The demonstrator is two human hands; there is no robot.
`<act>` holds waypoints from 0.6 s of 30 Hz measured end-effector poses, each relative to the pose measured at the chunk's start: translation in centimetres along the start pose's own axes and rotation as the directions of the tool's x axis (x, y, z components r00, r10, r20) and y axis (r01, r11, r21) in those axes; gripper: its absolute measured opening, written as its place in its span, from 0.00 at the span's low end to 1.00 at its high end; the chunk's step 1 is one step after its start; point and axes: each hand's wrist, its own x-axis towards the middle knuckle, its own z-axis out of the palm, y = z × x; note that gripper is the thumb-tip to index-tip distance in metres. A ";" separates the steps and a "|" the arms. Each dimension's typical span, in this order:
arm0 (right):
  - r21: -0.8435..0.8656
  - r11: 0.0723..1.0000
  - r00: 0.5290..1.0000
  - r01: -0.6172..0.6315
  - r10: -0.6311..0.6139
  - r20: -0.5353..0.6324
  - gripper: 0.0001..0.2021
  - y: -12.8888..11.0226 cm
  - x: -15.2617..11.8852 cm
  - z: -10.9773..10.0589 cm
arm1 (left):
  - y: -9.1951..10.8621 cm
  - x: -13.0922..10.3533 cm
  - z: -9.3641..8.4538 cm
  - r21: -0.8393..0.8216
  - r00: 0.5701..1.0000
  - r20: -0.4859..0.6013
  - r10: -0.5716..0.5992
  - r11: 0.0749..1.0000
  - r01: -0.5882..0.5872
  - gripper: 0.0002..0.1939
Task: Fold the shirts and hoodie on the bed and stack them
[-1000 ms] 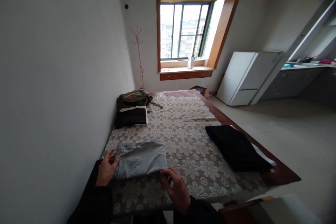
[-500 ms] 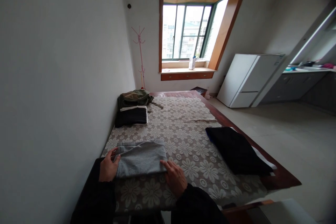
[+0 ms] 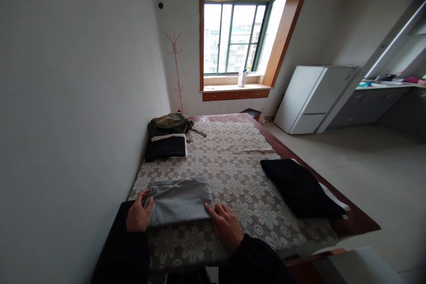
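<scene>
A folded grey garment (image 3: 181, 202) lies flat on the patterned tablecloth (image 3: 233, 137) in front of me. At its left edge rests my left hand (image 3: 138, 215), with the thumb and index finger apart and touching the cloth. My right hand (image 3: 228, 226) is at the garment's right edge, its index finger stretched out to touch the side while the other fingers bend loosely. Neither hand grips the fabric. To the right lies a folded black garment (image 3: 301, 188) with something white under it.
By the left wall sit an olive-green bag (image 3: 171, 124) and a folded black cloth (image 3: 166, 147). A pink coat rack (image 3: 176, 64) stands behind the table. A white refrigerator (image 3: 313, 97) is at the right. A grey-topped surface (image 3: 362, 266) juts in near the lower right.
My right hand has shifted slightly to the right and its index finger is more outstretched. My left hand stays at the grey garment's left edge. The view has moved slightly.
</scene>
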 end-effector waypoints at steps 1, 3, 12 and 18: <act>-0.006 1.000 1.000 0.017 -0.017 -0.003 0.32 0.1 -0.1 -0.1 | 0.0 0.0 0.0 -0.006 1.000 0.003 -0.007 1.000 0.007 0.23; -0.019 0.999 0.999 0.040 -0.040 -0.009 0.32 0.3 -0.3 -0.5 | -0.1 0.0 0.1 -0.013 1.000 0.001 -0.015 1.000 0.015 0.23; 0.105 0.955 0.958 0.276 -0.282 0.049 0.35 -2.3 3.0 -2.2 | -0.1 -0.1 0.2 -0.012 0.999 -0.020 -0.042 0.999 0.042 0.24; 0.111 0.956 0.954 0.273 -0.284 0.098 0.38 -1.3 4.5 1.6 | -0.2 -0.2 0.3 -0.029 1.000 -0.025 -0.018 0.999 0.017 0.24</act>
